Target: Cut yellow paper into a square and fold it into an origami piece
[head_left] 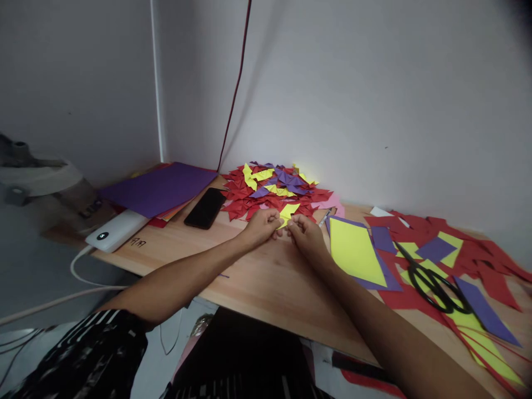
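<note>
Between my two hands, above the middle of the wooden desk (249,277), is a small folded piece of yellow paper (288,210). My left hand (263,225) pinches its left side, fingers curled inward. On the other side my right hand (302,229) grips the paper's lower right between thumb and fingers. Fingers cover part of the fold. Just behind lies a pile of folded paper pieces (245,194) in red, purple and yellow. Close to my right forearm rests a stack of yellow sheets (355,252) over purple ones.
Black-handled scissors (432,285) lie on red, purple and yellow paper scraps (494,277) at the right. At left are a black phone (205,208), a purple sheet (166,185) and a white power bank (118,230) with a cable. A pen (325,216) lies near the pile.
</note>
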Demonstrator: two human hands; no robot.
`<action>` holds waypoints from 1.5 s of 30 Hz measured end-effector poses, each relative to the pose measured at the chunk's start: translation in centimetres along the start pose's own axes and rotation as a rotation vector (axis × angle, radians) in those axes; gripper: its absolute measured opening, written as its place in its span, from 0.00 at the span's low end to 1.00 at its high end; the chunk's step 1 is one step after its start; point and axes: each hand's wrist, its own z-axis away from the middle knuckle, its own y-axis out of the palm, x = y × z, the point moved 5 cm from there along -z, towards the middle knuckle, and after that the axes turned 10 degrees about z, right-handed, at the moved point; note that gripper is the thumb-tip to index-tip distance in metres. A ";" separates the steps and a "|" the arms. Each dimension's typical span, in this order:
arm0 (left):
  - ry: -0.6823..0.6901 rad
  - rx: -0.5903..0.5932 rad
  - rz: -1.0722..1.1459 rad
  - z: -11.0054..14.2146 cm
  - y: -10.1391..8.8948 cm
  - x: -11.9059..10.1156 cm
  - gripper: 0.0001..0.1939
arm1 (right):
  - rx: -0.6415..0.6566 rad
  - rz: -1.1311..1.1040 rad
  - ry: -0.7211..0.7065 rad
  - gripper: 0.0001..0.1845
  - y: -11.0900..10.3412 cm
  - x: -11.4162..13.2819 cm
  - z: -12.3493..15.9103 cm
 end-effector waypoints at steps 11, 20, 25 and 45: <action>-0.035 0.000 0.010 0.1 0.1 -0.3 0.08 | 0.023 -0.036 -0.021 0.13 0.2 -0.7 -0.2; -0.081 0.033 0.010 0.0 0.0 -0.5 0.08 | 0.024 -0.033 -0.006 0.16 0.2 -0.2 -0.1; -0.046 0.045 -0.073 0.2 0.3 -0.8 0.09 | 0.028 0.023 -0.018 0.16 0.0 0.0 -0.1; -0.087 0.152 -0.114 -0.3 -0.8 -0.3 0.11 | 0.029 0.126 0.007 0.08 -0.3 0.7 0.2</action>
